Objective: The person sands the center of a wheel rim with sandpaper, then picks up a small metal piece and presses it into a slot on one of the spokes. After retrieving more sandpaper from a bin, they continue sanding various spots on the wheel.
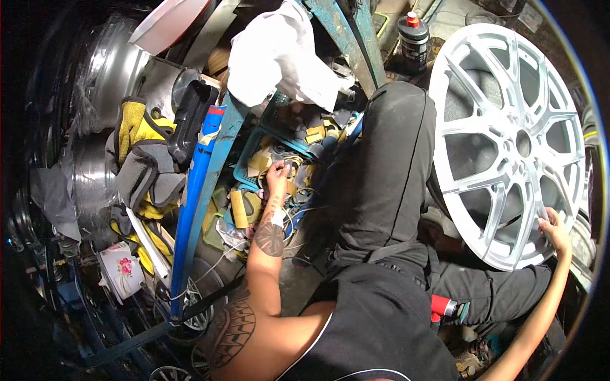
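Note:
My left hand [277, 177] is reached out over a teal plastic basket [244, 160] heaped with worn scraps that look like sandpaper and sponge pieces. Its fingers are pinched together at a small greyish bit among the scraps, too small to name. On my right, a silver multi-spoke alloy wheel [523, 143] stands tilted against my legs. My right hand [556, 232] grips the wheel at its lower right, with fingers on a spoke near the outer edge. Just below the left hand lies a tan roll [239, 209].
A blue metal stand leg [198, 184] rises left of the basket, with a white cloth [270, 57] draped above. Yellow and grey gloves [147, 168] hang further left. A black bottle with a red cap [413, 44] stands behind my knee. A red cylindrical tool [441, 305] lies by my leg.

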